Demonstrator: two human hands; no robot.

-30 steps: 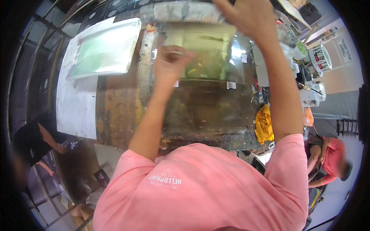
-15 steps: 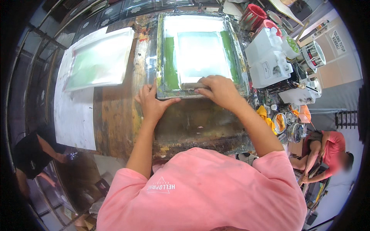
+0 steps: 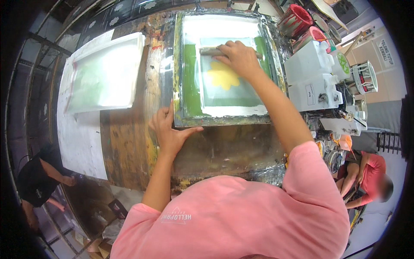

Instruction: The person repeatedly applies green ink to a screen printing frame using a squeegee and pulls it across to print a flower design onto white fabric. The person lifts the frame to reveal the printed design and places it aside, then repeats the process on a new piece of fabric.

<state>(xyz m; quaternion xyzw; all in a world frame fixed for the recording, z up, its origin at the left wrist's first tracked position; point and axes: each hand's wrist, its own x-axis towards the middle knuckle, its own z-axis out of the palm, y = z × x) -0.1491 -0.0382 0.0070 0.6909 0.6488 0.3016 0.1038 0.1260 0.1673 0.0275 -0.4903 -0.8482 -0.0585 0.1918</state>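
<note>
The printing screen (image 3: pixel 224 69) lies flat on the far half of the long work table (image 3: pixel 129 142), its metal frame smeared with green ink around a pale mesh that shows a yellow flower shape. I see my right hand (image 3: pixel 239 58) closed around the squeegee (image 3: pixel 211 51), which rests across the mesh near the screen's far end, fingers wrapped over its wooden handle. My left hand (image 3: pixel 170 129) sits spread at the screen's near left corner, thumb along the near edge of the frame and fingers flat on the table beside it, holding nothing. The table top by the screen is worn wood, streaked and stained with old paint, dark and glossy just in front of the near edge. Left of the screen, well apart from it, a second white frame (image 3: pixel 105 73) lies on a white sheet (image 3: pixel 82 142) that covers that side of the table. Right of the screen stand white plastic jugs (image 3: pixel 312 77), with red tubs (image 3: pixel 297 21) beyond them and a clutter of small pots nearer me. Further right of the screen, past the table, a person in a red shirt (image 3: pixel 373 177) crouches on a pale floor. Far to the left, below the table's edge, a person in black (image 3: pixel 36 181) bends over dark metal bars
</note>
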